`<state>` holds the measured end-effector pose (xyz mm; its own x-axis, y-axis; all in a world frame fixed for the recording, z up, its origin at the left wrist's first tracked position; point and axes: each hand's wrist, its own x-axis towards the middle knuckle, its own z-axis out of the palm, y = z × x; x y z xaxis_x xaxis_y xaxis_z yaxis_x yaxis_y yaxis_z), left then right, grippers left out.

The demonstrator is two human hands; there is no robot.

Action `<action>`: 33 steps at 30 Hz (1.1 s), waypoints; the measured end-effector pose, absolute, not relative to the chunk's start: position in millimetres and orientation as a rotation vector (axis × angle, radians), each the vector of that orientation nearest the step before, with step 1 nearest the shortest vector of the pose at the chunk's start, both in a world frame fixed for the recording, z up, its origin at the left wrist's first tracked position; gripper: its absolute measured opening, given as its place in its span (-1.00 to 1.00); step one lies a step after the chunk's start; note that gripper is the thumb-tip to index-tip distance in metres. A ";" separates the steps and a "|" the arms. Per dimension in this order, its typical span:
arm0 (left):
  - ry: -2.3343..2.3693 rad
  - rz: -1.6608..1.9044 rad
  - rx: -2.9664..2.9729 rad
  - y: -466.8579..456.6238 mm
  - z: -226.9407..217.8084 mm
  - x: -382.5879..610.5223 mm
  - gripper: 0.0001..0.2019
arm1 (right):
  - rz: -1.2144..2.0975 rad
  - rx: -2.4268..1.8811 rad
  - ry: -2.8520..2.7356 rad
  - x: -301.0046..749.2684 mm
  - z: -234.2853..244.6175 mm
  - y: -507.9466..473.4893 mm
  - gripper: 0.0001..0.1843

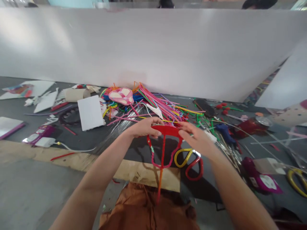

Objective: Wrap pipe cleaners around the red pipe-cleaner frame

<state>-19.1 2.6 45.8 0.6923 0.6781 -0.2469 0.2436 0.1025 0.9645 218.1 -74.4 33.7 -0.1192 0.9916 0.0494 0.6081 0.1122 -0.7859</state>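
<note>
My left hand (pixel 147 126) and my right hand (pixel 194 135) hold a flat red piece (pixel 166 130) between them, above the table's front edge. The fingers of each hand are closed on one end of it. A wavy red-pink pipe cleaner (pixel 153 161) loops below the piece. From its middle hangs a straight red and orange pipe-cleaner stem (pixel 160 175). Scissors with yellow and red handles (pixel 194 164) lie just below my right hand, their blades mostly hidden. Behind my hands is a heap of coloured pipe cleaners (pixel 163 105).
A pink heart-shaped piece (pixel 122 96) rests on the heap. A white card (pixel 90 112) and a purple glue gun (pixel 40 134) lie left. Another purple glue gun (pixel 261 179), its cable and a red can (pixel 251 126) are right. A white partition (pixel 144 48) stands behind.
</note>
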 end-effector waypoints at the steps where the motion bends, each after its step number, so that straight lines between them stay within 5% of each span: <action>1: 0.794 0.380 1.459 2.1 43.1 -15.3 -0.59 | 0.858 -1.556 -1.809 211.9 30.1 -68.5 -0.50; 14: 0.752 0.254 1.315 15.6 20.4 -3.4 -0.62 | 1.398 -1.374 -1.578 208.7 10.9 -62.8 -0.64; 33: 0.719 0.076 1.524 30.0 22.6 6.4 -0.66 | 1.108 -1.488 -1.722 208.1 12.5 -61.4 -0.71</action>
<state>6.4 30.0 22.6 0.7948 0.4749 -0.3779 0.3850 0.0869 0.9188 208.1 -61.4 12.5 -0.1907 0.9785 -0.0783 0.4763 0.0225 -0.8790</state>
